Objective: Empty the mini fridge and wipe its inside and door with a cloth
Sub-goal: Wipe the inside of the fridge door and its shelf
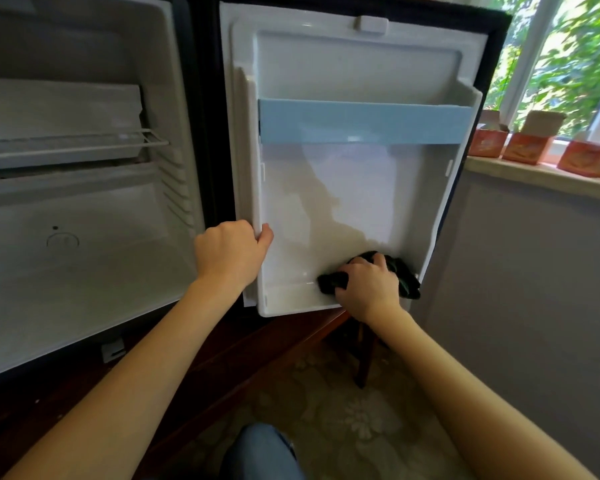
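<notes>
Upper right, a window (568,46) shows green leaves outside. On the pale windowsill (534,180) below it sit three orange boxes (526,150) in a row. A grey wall (534,271) fills the right side. Bottom centre, there's a floral-patterned floor (343,417) with a dark wooden leg (363,362) standing on it.

1. The left hand (230,251) grips the inner edge of the open fridge door (357,188).
2. The right hand (369,287) presses a dark cloth (407,280) into the door's bottom shelf (288,299).
3. Left of both hands, the fridge interior (84,237) stands open.
</notes>
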### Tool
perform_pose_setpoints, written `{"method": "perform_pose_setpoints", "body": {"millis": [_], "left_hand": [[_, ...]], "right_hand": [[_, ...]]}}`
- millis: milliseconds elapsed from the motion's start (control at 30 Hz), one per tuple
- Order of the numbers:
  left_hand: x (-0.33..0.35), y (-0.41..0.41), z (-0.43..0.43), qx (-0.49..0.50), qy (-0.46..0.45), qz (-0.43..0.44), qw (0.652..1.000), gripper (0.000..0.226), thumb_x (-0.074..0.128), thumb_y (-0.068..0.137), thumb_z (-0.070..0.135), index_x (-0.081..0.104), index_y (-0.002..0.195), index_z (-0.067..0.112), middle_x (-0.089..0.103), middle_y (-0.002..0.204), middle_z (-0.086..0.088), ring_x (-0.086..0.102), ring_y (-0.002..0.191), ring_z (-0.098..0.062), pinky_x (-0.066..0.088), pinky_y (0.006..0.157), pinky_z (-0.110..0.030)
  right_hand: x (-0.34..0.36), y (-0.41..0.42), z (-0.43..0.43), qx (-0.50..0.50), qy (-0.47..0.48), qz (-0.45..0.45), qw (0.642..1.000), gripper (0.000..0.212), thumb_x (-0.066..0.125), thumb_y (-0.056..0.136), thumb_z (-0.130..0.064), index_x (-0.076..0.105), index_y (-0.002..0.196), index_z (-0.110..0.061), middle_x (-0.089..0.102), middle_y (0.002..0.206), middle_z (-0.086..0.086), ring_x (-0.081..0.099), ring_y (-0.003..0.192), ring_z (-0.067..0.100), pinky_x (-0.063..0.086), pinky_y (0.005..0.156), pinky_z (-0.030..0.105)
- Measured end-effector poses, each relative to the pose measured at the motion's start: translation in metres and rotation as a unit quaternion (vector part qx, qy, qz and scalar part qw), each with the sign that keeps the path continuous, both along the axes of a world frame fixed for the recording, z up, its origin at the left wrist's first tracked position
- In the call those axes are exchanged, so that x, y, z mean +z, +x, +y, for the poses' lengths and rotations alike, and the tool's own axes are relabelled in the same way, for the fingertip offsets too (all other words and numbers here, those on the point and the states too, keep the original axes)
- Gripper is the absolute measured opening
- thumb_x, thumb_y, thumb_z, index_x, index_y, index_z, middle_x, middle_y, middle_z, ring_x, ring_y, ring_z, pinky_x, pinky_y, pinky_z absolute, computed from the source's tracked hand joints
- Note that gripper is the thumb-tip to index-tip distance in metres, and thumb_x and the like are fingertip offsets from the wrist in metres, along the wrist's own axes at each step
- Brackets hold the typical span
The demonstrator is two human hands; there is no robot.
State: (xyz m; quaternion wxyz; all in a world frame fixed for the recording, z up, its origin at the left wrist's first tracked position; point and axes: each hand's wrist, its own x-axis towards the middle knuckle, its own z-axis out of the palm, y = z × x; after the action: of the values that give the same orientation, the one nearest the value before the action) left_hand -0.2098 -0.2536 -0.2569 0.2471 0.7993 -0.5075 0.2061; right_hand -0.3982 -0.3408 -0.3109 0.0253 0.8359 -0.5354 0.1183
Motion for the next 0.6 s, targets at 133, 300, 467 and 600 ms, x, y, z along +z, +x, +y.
{"method": "perform_pose_setpoints", "body": {"millis": [133, 300, 467, 600], "left_hand": [[0.001, 0.002, 0.005, -0.001, 0.003, -0.006, 1.0, 0.056, 0.038, 0.098, 0.042, 0.037, 0.05, 0.013, 0.038, 0.048, -0.003, 0.034, 0.043, -0.018, 0.021, 0.047, -0.027], [0.005, 0.004, 0.01, -0.014, 0.018, 0.007, 1.0, 0.055, 0.036, 0.098, 0.044, 0.046, 0.055, 0.011, 0.042, 0.052, -0.003, 0.042, 0.051, -0.023, 0.027, 0.051, -0.029], [0.005, 0.008, 0.013, -0.034, 0.016, 0.016, 0.999, 0.055, 0.038, 0.099, 0.045, 0.041, 0.053, 0.014, 0.044, 0.051, -0.002, 0.04, 0.045, -0.016, 0.026, 0.045, -0.026], [0.003, 0.007, 0.012, -0.031, 0.015, 0.015, 0.999, 0.055, 0.037, 0.099, 0.045, 0.041, 0.053, 0.015, 0.043, 0.051, 0.0, 0.038, 0.044, -0.014, 0.024, 0.044, -0.025]], "right_hand": [[-0.002, 0.051, 0.05, 0.092, -0.001, -0.032, 0.995, 0.042, 0.057, 0.084, -0.037, 0.057, 0.125, -0.032, 0.052, 0.131, -0.009, 0.033, 0.122, 0.03, 0.041, 0.084, 0.038], [-0.005, 0.075, 0.065, 0.138, -0.035, 0.014, 0.99, 0.046, 0.057, 0.087, -0.032, 0.051, 0.132, -0.028, 0.049, 0.134, -0.006, 0.029, 0.125, 0.029, 0.039, 0.087, 0.042], [-0.001, 0.011, 0.032, 0.025, 0.016, 0.025, 0.999, 0.047, 0.055, 0.086, -0.043, 0.052, 0.132, -0.033, 0.047, 0.136, -0.007, 0.027, 0.131, 0.03, 0.041, 0.093, 0.045], [-0.002, -0.028, 0.02, -0.039, 0.014, 0.001, 0.999, 0.045, 0.052, 0.089, -0.04, 0.05, 0.133, -0.032, 0.048, 0.136, -0.006, 0.032, 0.127, 0.032, 0.046, 0.084, 0.043]]}}
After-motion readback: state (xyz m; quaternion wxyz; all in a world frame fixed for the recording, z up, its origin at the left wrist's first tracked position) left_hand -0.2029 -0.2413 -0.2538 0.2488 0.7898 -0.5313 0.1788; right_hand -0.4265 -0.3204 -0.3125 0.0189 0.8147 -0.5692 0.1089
